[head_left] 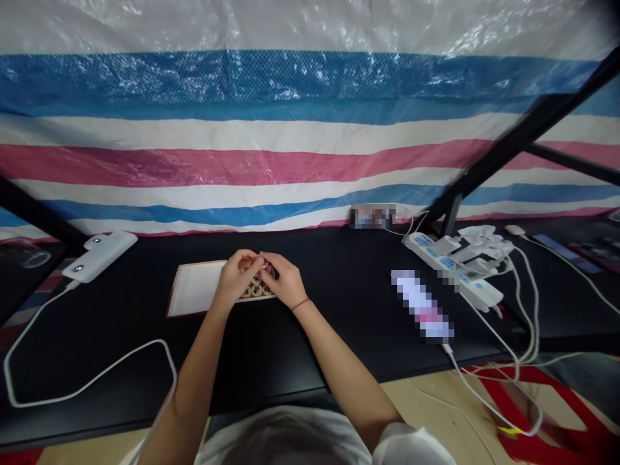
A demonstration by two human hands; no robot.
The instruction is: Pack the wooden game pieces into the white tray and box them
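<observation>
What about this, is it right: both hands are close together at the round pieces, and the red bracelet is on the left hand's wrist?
Not quite: the red bracelet is on the wrist of the right hand, not the left hand, as the head view shows. Both hands are indeed close together at the round pieces.

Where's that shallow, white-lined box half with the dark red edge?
In the head view, the box half lies left of centre on the black tabletop, beside the left hand.
</observation>
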